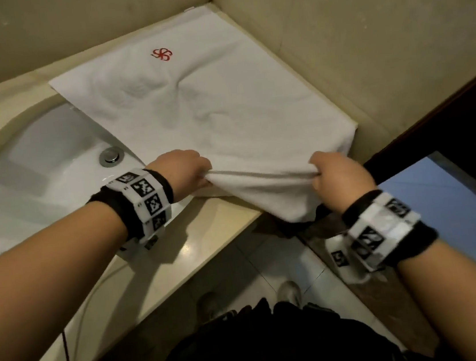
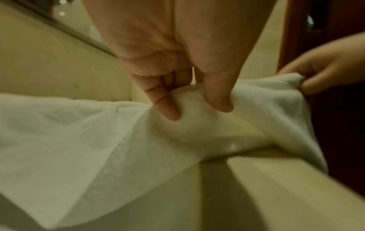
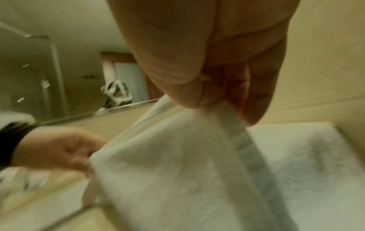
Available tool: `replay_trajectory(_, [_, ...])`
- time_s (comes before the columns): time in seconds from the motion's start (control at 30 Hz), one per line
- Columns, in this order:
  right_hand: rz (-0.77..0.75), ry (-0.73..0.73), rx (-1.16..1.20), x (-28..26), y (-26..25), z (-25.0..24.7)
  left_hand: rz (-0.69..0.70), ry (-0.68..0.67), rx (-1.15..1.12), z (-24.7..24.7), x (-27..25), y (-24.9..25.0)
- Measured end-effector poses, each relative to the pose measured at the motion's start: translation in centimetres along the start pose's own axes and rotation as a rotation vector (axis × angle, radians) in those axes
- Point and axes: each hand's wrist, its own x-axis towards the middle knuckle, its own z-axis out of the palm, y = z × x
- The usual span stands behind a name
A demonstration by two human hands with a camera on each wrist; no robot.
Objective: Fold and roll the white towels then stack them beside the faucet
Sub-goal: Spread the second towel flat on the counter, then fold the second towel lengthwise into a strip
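A white towel (image 1: 215, 105) with a red emblem (image 1: 162, 54) lies spread on the beige counter, running from the back corner to the front edge and partly over the sink. My left hand (image 1: 197, 174) pinches the near edge of the towel (image 2: 193, 125) between thumb and fingers. My right hand (image 1: 324, 174) pinches the same edge farther right, and the towel (image 3: 177, 164) hangs from it. The cloth between the hands is lifted and stretched, with a fold drooping over the counter front. The faucet is not clearly visible.
The white sink (image 1: 50, 179) with a metal drain (image 1: 111, 157) lies left of the towel. Beige walls (image 1: 362, 30) close in the back and right. A dark wooden frame (image 1: 434, 126) stands at right. The counter (image 1: 208, 244) front edge runs below my hands.
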Motion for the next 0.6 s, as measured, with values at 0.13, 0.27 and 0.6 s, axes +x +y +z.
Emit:
replay_trajectory(0.13, [0.044,0.122,0.477,-1.1,2.4,-1.5,0.013,-0.013,-0.083,-1.0,0.6,-0.1])
replay_trajectory(0.27, [-0.088,0.012,0.446,-0.7,-0.5,1.2,0.032,-0.068,-0.118,-1.8,1.4,0.8])
replay_trajectory(0.6, [-0.118,-0.058,0.115,1.2,-3.0,3.9,0.037,-0.036,-0.179,-2.1,1.3,1.3])
